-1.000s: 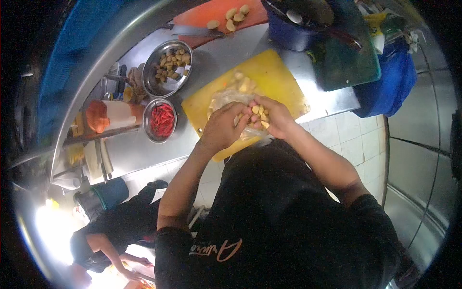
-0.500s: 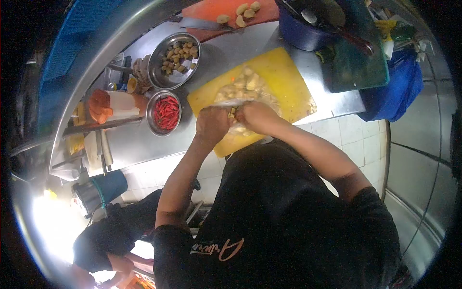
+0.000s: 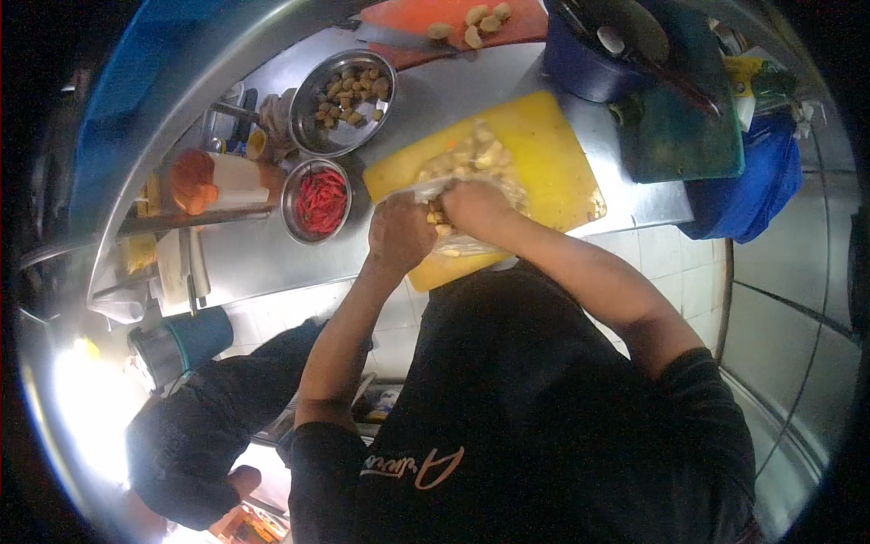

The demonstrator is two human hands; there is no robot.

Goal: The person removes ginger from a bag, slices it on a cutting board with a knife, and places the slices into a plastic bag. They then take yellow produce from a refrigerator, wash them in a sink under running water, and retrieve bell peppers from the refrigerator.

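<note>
A clear plastic bag [image 3: 485, 163] of pale, chunky pieces, possibly cut potato, lies on a yellow cutting board [image 3: 566, 154]. Both hands grip the bag at its near part, close together. My left hand [image 3: 403, 231] is closed on its left side, and my right hand [image 3: 476, 208] is closed on it just to the right. A few pieces show in the gap between the hands. My fingertips are partly hidden by the backs of the hands.
Left of the board stand a steel bowl of brown chunks [image 3: 308, 127] and a smaller bowl of red chillies [image 3: 322, 201]. Behind are a knife [image 3: 426, 45] and an orange board [image 3: 399, 16] with pale pieces. A dark blue pot [image 3: 580, 72] stands right; a co-worker [image 3: 208, 426] bends at lower left.
The view has shifted a little, so the bowls and board appear slightly further right. Both hands stay closed on the bag. The co-worker at lower left has changed posture.
</note>
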